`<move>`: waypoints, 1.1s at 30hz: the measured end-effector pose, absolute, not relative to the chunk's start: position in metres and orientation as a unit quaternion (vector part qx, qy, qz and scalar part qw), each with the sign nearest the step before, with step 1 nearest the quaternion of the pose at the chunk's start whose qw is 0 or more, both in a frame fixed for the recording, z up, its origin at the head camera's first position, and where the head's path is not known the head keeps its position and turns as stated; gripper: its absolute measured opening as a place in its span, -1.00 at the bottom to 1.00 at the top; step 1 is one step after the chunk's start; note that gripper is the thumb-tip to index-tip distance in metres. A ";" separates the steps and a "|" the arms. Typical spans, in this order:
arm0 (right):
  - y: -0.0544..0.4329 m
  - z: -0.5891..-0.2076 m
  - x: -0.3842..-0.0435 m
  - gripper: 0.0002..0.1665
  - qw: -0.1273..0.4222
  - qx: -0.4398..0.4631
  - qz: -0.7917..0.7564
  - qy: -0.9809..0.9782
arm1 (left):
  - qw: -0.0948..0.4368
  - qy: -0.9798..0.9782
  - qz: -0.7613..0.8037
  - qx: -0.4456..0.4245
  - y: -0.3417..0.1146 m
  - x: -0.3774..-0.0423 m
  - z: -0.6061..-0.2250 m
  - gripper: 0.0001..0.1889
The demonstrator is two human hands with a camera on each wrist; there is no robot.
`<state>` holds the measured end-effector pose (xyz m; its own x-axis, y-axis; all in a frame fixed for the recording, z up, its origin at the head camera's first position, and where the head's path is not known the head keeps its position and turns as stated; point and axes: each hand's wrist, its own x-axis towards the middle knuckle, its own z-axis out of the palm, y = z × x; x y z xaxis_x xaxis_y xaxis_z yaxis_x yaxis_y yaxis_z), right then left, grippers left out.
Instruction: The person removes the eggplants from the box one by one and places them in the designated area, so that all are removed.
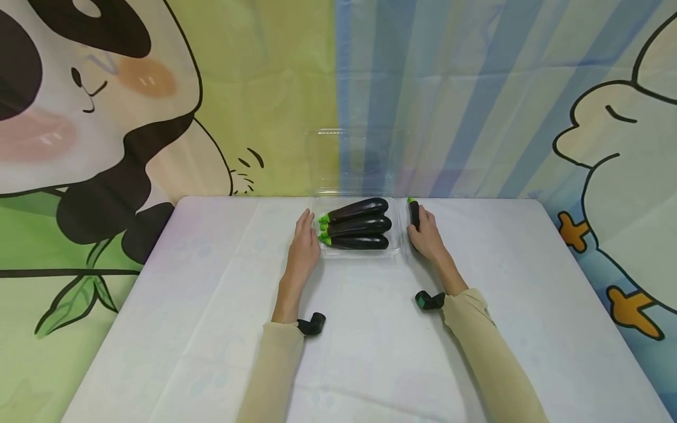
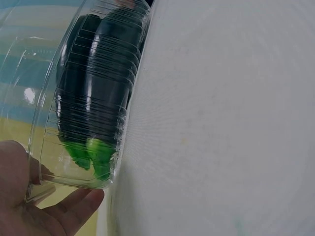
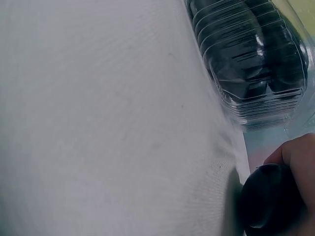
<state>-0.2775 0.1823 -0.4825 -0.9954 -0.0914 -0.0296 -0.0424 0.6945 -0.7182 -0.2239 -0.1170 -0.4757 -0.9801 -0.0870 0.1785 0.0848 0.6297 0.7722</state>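
A clear plastic container (image 1: pixel 394 247) with its lid raised holds three dark eggplants (image 1: pixel 355 225) in the head view, their green stem ends toward the left. Along the container's left side lies my left hand (image 1: pixel 304 247), fingers extended and touching the wall; the left wrist view shows the hand (image 2: pixel 29 206) at the rim by the green stems (image 2: pixel 101 155). To the right of the container, my right hand (image 1: pixel 427 235) grips another eggplant (image 1: pixel 414 215), its green end pointing away. In the right wrist view this eggplant's rounded dark end (image 3: pixel 266 199) shows beside the fingers.
A white-covered table (image 1: pixel 211 329) spreads beneath the hands. At its back edge stands a printed backdrop (image 1: pixel 275 88), with the raised clear lid (image 1: pixel 365 161) in front of it. Black wrist cameras (image 1: pixel 312 324) stick out inward from both sleeves.
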 end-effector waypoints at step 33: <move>0.184 -0.484 -0.282 -0.16 0.052 -0.053 -0.346 0.935 | 0.111 -0.899 -0.423 -0.005 -0.117 -0.227 -0.478 -0.53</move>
